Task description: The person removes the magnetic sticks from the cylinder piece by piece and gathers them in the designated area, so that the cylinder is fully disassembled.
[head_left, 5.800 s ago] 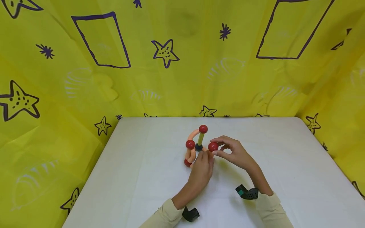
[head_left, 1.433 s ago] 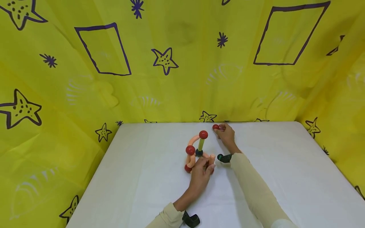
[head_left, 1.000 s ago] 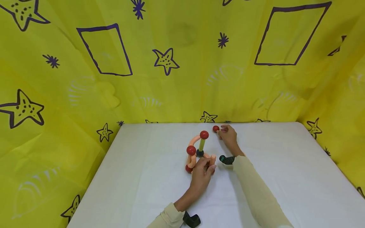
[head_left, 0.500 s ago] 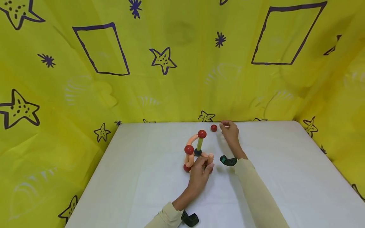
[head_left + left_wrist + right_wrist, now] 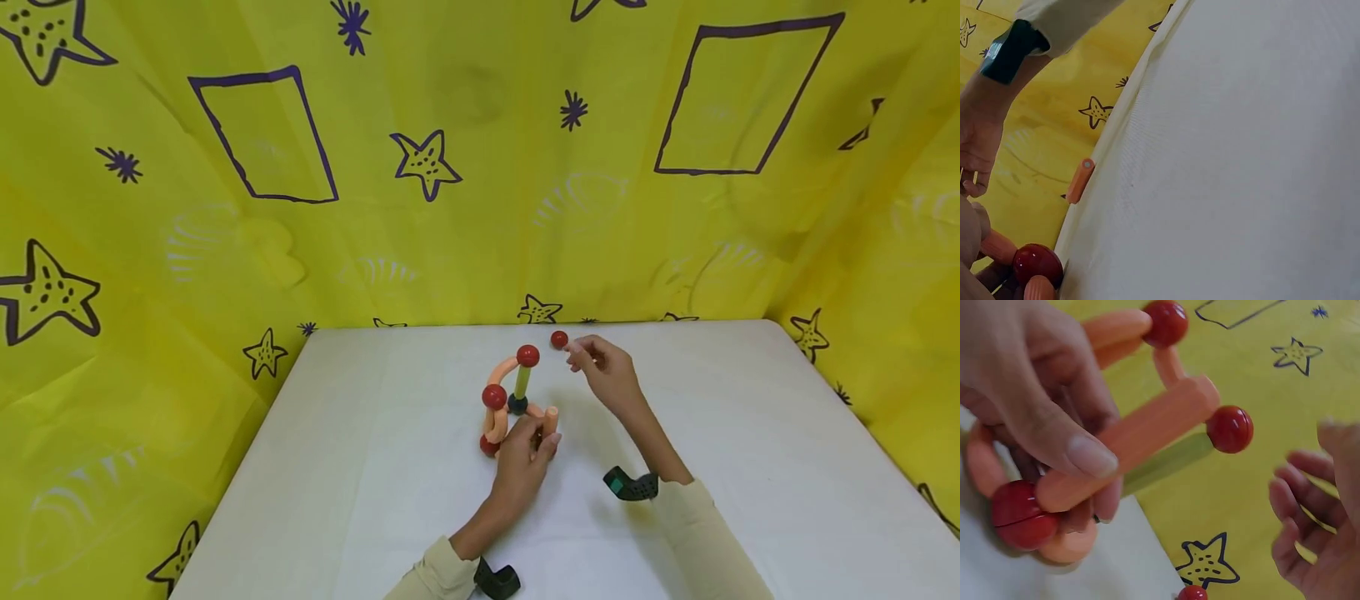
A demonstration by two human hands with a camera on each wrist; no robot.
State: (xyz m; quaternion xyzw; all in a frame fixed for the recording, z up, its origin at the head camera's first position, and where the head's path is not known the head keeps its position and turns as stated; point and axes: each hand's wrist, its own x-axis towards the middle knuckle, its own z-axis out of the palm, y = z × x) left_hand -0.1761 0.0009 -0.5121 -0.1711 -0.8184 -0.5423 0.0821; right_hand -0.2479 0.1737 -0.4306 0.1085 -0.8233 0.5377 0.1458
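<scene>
My left hand (image 5: 519, 467) grips an upright peach magnetic stick (image 5: 1129, 444) at the near right of a small ball-and-stick build. In the right wrist view, its thumb lies along the stick, just above a red ball (image 5: 1022, 515). The build also has a green stick (image 5: 522, 383) rising from a dark ball (image 5: 517, 403), topped by a red ball (image 5: 528, 356), plus curved peach pieces (image 5: 497, 423). My right hand (image 5: 611, 379) hovers with loosely curled, empty fingers (image 5: 1291, 500). A loose red ball (image 5: 558, 340) lies just left of its fingertips in the head view.
A loose peach stick (image 5: 1080, 181) lies near the right hand in the left wrist view. The white table (image 5: 322, 467) ends at a yellow patterned cloth (image 5: 480, 242) at the back and sides. Each wrist carries a dark camera mount (image 5: 632, 485).
The right hand carried the red ball from the build to the table's far side, let it go, and drew back slightly toward me. The left hand stays at the build.
</scene>
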